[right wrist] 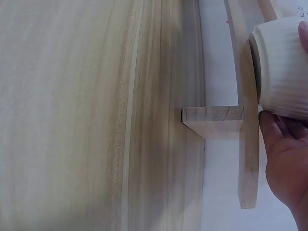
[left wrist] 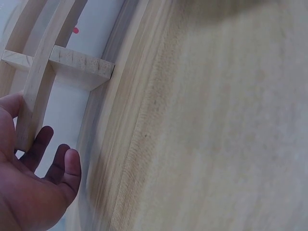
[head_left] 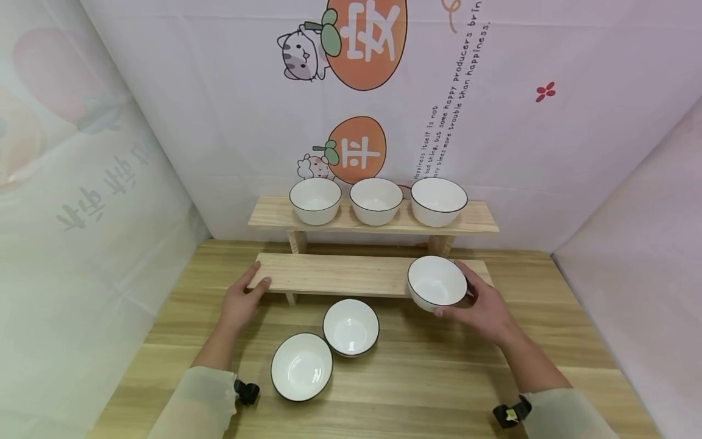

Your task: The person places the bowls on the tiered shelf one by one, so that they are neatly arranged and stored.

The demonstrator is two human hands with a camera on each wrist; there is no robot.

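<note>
I see a two-tier shelf at the far side of the counter (head_left: 417, 372). Three bowls (head_left: 376, 200) sit in a row on the upper tier (head_left: 482, 221). A fourth bowl (head_left: 436, 283) is at the lower tier's (head_left: 334, 274) right end. Two bowls (head_left: 326, 350) lie on the counter, near of it.

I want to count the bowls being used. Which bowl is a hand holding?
The bowl at the lower shelf's right end: the right hand grips it. The others stand untouched.

A light wooden table (head_left: 439, 390) stands against pale walls (head_left: 219, 91) printed with orange cartoon motifs.
</note>
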